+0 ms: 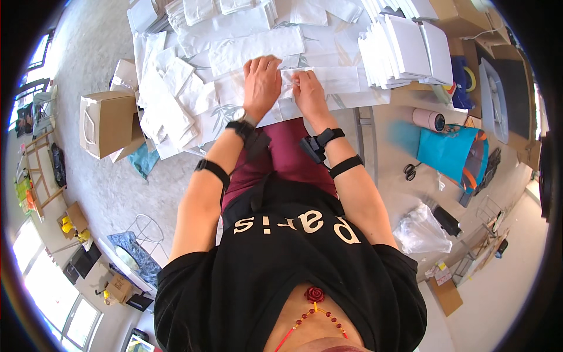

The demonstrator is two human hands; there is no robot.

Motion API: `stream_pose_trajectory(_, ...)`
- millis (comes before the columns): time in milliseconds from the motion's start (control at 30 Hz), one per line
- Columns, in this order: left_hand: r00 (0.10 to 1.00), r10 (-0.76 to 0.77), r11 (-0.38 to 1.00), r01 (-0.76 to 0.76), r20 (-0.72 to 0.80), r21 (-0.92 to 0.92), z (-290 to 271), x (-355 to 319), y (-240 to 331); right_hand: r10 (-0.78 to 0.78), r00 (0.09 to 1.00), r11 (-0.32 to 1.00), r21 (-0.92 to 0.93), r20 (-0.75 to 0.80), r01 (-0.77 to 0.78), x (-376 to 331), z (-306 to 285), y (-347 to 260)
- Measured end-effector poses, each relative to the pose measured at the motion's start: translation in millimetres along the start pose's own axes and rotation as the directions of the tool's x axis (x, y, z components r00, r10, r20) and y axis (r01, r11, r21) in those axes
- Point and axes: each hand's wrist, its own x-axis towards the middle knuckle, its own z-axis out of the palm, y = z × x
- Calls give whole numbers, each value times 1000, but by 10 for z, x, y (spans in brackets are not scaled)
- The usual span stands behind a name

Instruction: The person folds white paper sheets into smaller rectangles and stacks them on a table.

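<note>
One white strip [337, 81] in work, flat on the table [227, 111], smooth along its right half, crumpled near its left end; I'd call this piece mid-handling, not finished; left of the strip there's a loose heap [167, 100] of white pieces, untidy; beyond it, more flat pieces [256, 50] laid overlapping; right of it, a neat white stack [404, 50] on edge; can't tell which lot is done and which is left, so no count on overall progress, though plenty lies around; strip sits under and between the hands, most of its length running out past the right one; right hand [309, 94] has fingers bunched at the strip's left part, looks like a pinch on it; left hand [261, 85] is palm down just off the strip's left end, fingers bent, grip hidden, can't tell if it holds anything.
</note>
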Motion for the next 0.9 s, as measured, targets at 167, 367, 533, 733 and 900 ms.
stream_pose_trajectory(167, 987, 74, 989, -91, 145, 118, 284, 430, -208, 14, 1000, 1000, -8, 18, -14, -2, -1, -2)
stream_pose_trajectory(367, 964, 167, 932, -223, 205, 287, 415, 544, -248, 28, 999, 1000, -2, 38, -28, 11, -12, -15)
stream_pose_trajectory(533, 985, 1, 984, -31, 172, 174, 403, 591, -216, 41, 998, 999, 17, 38, -41, 7, -15, -16)
stream_pose_trajectory(733, 985, -145, 987, 151, 93, -58, 426, 623, -325, 63, 997, 998, 21, 43, -64, 7, -14, -26)
stream_pose_trajectory(900, 977, -200, 963, 210, 72, -171, 501, 630, -513, 56, 998, 998, -1, -6, -56, 7, 20, -21)
